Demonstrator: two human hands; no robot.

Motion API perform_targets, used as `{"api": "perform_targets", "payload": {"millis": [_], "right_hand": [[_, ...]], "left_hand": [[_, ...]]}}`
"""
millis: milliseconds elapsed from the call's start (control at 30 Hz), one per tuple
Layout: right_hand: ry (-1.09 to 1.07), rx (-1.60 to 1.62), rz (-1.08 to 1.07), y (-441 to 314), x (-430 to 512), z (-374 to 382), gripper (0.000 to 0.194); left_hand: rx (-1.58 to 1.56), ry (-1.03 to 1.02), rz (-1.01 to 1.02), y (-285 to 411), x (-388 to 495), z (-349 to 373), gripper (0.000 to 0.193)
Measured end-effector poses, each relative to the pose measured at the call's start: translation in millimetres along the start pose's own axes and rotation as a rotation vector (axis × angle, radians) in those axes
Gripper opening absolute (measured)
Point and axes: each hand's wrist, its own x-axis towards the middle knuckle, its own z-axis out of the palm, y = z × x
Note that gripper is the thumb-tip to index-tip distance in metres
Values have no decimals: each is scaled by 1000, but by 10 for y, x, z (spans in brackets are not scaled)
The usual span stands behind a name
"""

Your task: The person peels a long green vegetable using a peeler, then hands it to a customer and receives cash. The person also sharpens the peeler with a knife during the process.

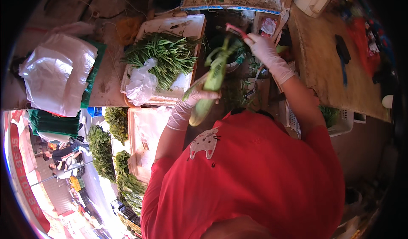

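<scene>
My left hand (200, 94), in a thin whitish glove, grips a long pale green vegetable (214, 81) near its thick lower end. The vegetable slants up and away from my chest, and strips of peel hang loose at its far end. In my right hand (262, 49), also gloved, is a red-handled peeler (236, 30). The peeler is a little beyond the vegetable's far tip; motion blur hides whether they touch. Below them, a bin (234, 67) is partly hidden in shadow.
Left of my hands, a white foam tray (173, 94) holds cut green stalks (165, 57) and a crumpled plastic bag (143, 82). Plastic bags (57, 70) are stacked farther left. A wooden table (318, 70) on the right bears a dark-bladed tool (342, 52). Leafy bunches (100, 151) lie lower left; people are beyond.
</scene>
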Motion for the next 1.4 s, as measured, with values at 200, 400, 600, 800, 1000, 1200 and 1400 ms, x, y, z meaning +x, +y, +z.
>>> {"api": "perform_targets", "payload": {"millis": [200, 400, 600, 800, 1000, 1200, 1400], "right_hand": [[-81, -12, -497, -121, -241, 53, 21], [5, 14, -71, 182, -110, 181, 29], [-104, -56, -591, -143, -295, 107, 20], [-11, -161, -37, 36, -63, 119, 29], [-9, -88, -450, 201, -116, 276, 28], [164, -205, -190, 198, -82, 203, 26], [-94, -182, -463, 29, -174, 300, 21]], "left_hand": [[-85, 193, -7, -11, 21, 68, 61], [-7, 73, 19, -1, -73, 106, 63], [41, 300, 3, 26, -29, 75, 64], [421, 364, 1, 9, 4, 114, 88], [465, 377, 30, 16, 27, 125, 86], [571, 402, 140, -94, 64, 14, 74], [937, 501, 154, -94, 113, -1, 67]]}}
